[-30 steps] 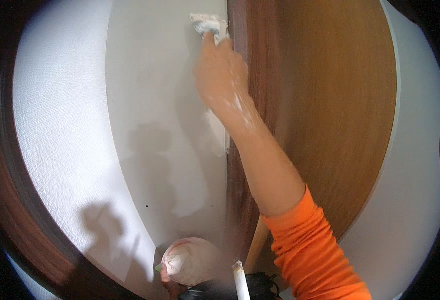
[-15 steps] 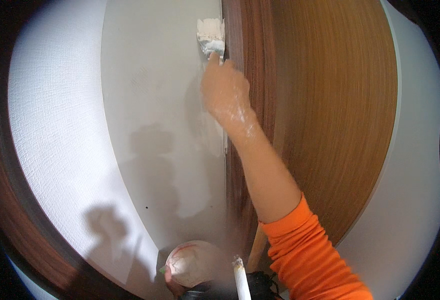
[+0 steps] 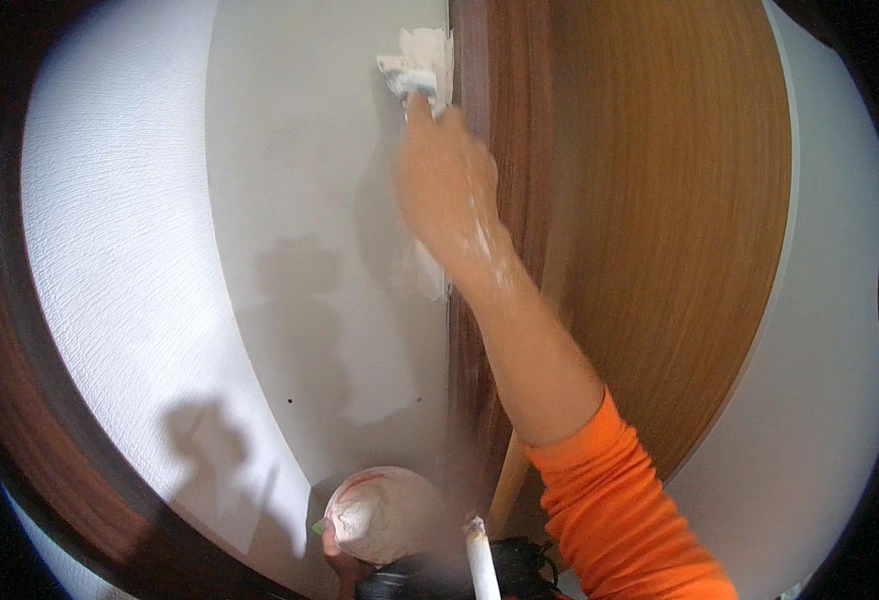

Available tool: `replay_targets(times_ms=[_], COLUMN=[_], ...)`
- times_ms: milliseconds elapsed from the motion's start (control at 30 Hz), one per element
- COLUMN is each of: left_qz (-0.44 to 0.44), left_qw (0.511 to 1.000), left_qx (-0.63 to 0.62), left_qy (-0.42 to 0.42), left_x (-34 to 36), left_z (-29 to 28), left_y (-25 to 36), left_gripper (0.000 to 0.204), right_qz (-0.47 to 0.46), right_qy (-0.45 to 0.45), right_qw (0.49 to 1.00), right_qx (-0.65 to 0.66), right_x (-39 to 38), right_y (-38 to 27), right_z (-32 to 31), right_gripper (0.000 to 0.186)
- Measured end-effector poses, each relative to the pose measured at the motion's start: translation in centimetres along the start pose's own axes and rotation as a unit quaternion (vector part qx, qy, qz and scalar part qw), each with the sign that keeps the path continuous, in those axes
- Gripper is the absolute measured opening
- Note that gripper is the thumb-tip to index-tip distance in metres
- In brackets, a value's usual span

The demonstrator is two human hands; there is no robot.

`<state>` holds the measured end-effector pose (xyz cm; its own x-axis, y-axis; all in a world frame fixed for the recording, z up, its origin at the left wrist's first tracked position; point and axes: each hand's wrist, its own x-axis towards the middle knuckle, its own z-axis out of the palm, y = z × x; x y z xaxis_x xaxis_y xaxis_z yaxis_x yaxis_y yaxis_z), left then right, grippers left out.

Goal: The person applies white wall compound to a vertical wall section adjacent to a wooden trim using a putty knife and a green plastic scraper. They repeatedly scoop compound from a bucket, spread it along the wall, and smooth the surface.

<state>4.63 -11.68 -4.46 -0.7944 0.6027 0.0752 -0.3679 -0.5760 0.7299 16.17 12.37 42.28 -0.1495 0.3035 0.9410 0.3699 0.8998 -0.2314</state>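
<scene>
My right hand (image 3: 447,185), with white smears on the wrist, grips a putty knife (image 3: 418,84) whose blade is coated with pale filler. The blade lies against the grey wall panel (image 3: 305,150), tilted to the left. Beside it, along the dark wood trim, is a patch of wet filler (image 3: 428,45). Low down, my left hand (image 3: 340,560) holds a round tub (image 3: 410,525) by its left rim, mostly hidden behind it. A heap of pale filler (image 3: 357,512) sits inside the tub.
Dark wood trim (image 3: 500,200) borders a brown wood-grain door (image 3: 670,200) on the right. White textured wall (image 3: 120,250) stands on the left. A lit cigarette (image 3: 481,560) pokes up from the lower edge. Black cords (image 3: 530,565) lie near the bottom.
The putty knife has turned and shifted slightly left, leaving fresh filler along the trim. Its blade now tilts left. The tub appears slightly higher and farther left in the picture.
</scene>
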Motion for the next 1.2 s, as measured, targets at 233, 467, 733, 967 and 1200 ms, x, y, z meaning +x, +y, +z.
replay_targets(times_ms=[233, 467, 733, 967, 1200], left_qz=[-0.032, 0.028, 0.057, 0.067, 0.074], left_qw=[0.997, 0.991, 0.994, 0.976, 0.970], left_qx=[-0.075, -0.119, -0.084, -0.070, -0.078], left_qy=[0.002, 0.050, 0.050, 0.194, 0.219], left_x=[0.7, -0.2, -0.2, -1.3, -0.3], left_z=[-2.4, 0.6, 0.3, -1.3, -1.3], left_y=[0.1, 0.3, 0.4, -1.7, -1.9], left_gripper=[0.068, 0.057, 0.059, 0.051, 0.042], right_qz=[-0.004, 0.124, 0.076, 0.055, -0.060], right_qy=[-0.008, -0.134, -0.323, -0.682, -0.744], right_qw=[0.998, 0.983, 0.925, 0.705, 0.650], right_qx=[-0.067, -0.034, 0.186, 0.184, 0.142], right_x=[-0.1, -9.7, -21.9, -30.1, -35.8], right_y=[1.4, -0.1, 2.3, 5.6, 5.2], right_z=[1.0, 3.1, -0.6, 1.3, 4.1], right_gripper=[0.045, 0.052, 0.045, 0.031, 0.026])
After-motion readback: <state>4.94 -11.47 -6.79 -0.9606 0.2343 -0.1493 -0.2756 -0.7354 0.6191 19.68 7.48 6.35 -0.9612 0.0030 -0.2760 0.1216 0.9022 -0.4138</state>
